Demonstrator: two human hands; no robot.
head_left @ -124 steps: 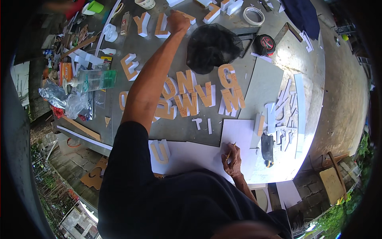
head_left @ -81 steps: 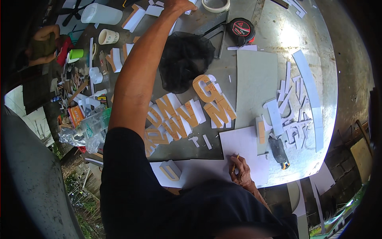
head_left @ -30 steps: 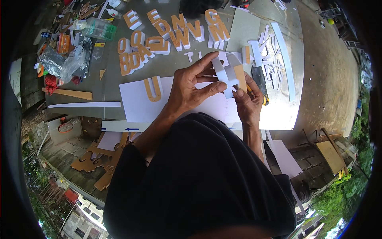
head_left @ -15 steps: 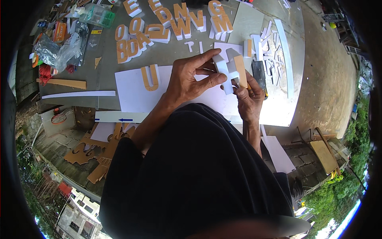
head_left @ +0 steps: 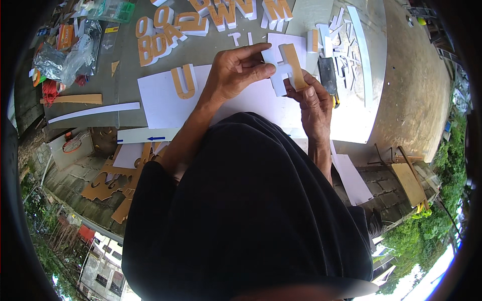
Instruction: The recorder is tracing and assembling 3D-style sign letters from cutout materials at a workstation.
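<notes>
Left hand point(head_left: 235, 75) grips the white foam letter piece point(head_left: 277, 70) from its left side, thumb and fingers closed on the piece's edge, index finger stretched over the top. Right hand point(head_left: 315, 100) pinches the same piece from below and right, fingertips on its lower end. The piece is held between both hands, lifted above the white sheet point(head_left: 165, 95); a tan-faced strip point(head_left: 292, 65) stands along its right side, touching it.

The white sheet lies flat on the table point(head_left: 125, 70) under the hands. On the sheet, left of the left hand, lies a tan letter shaped like a U point(head_left: 184, 80), apart from the hand. Just right of the right hand lies a dark utility knife point(head_left: 328, 75) with a yellow end, near but not touched.

Farther up the table, a cluster of tan-and-white cut letters point(head_left: 201, 20) sits in rows. White offcut strips point(head_left: 351, 45) are scattered to the upper right. At the far left are crumpled clear plastic bags point(head_left: 65, 55), a tan wood strip point(head_left: 75, 99) and a long white strip point(head_left: 95, 111). Cardboard scraps point(head_left: 108, 183) lie below the table edge.
</notes>
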